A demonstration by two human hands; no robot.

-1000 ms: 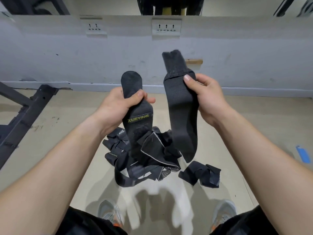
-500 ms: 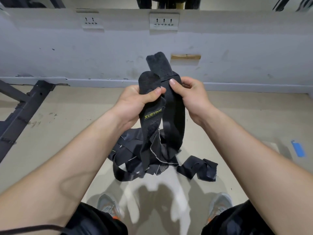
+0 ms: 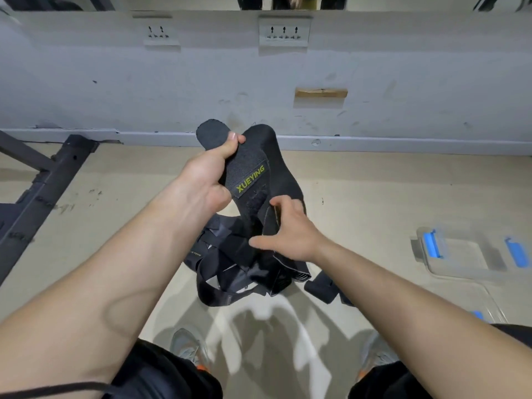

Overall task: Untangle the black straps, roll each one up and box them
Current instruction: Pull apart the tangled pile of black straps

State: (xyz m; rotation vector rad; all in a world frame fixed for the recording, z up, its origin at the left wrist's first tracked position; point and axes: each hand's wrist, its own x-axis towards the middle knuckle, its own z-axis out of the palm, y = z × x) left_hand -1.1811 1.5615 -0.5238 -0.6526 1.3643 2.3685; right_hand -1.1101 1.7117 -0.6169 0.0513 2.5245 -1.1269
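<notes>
Strap (image 3: 250, 171) held up in both hands above the pile (image 3: 227, 272) on the floor (image 3: 115, 226).
Left hand (image 3: 201, 182) grips the strap near its rounded top end, with the thumb pressed on the front above the green XUEYING label. Right hand (image 3: 288, 231) is lower, fingers curled round the hanging part and thumb spread in front. A bunched strap (image 3: 322, 286) lies just right of the pile. A clear box (image 3: 460, 260) with blue latches sits well to the right.
</notes>
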